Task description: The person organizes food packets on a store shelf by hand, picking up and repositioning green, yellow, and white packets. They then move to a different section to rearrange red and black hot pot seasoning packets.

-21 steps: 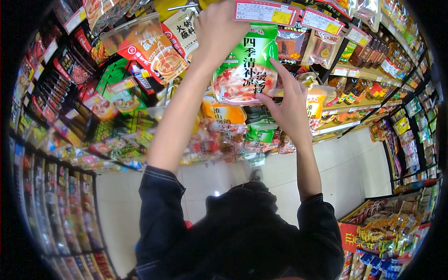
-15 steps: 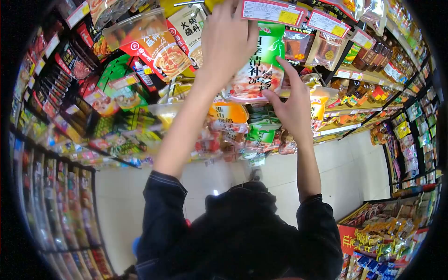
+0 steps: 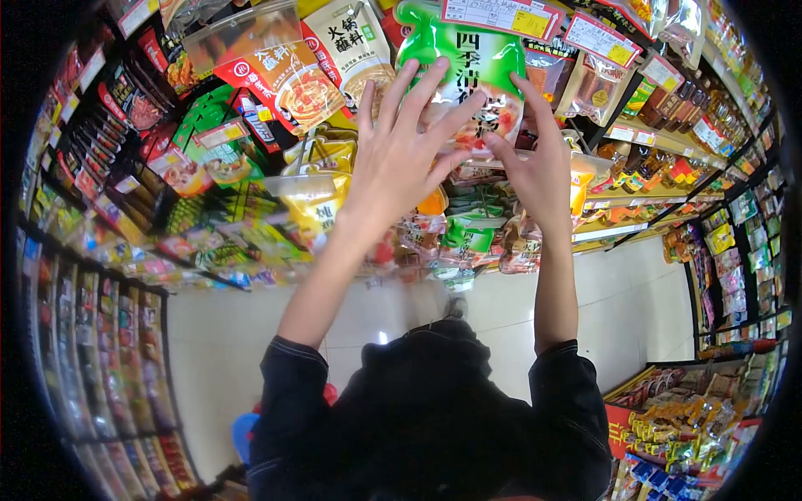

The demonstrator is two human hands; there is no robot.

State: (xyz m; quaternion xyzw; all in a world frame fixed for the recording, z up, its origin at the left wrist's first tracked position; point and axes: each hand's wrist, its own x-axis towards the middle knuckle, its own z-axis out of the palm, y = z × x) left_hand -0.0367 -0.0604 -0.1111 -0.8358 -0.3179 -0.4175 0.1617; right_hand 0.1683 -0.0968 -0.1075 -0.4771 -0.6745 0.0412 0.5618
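Note:
A green and white food packet (image 3: pixel 478 63) hangs on the shelf front at the top centre, under a price label (image 3: pixel 501 17). My left hand (image 3: pixel 405 138) lies over the packet's lower left part, its fingers spread. At the packet's lower right edge is my right hand (image 3: pixel 535 163), with thumb and forefinger apart and touching the edge; its other fingers are partly hidden. To the left hang an orange packet (image 3: pixel 292 88) and a cream packet (image 3: pixel 351 42). Below my hands hang more green packets (image 3: pixel 472 234).
Shelves of bottles (image 3: pixel 668 108) run along the right. Racks of packets (image 3: pixel 92 334) stand at the far left. A bin of snacks (image 3: pixel 693 417) is at the lower right. Pale floor tiles (image 3: pixel 610 301) and a blue object (image 3: pixel 244 436) show below.
My left hand has come down from the top of the green packet and spread its fingers over the packet's lower left. The right hand has shifted slightly right, and more of the packet's top shows.

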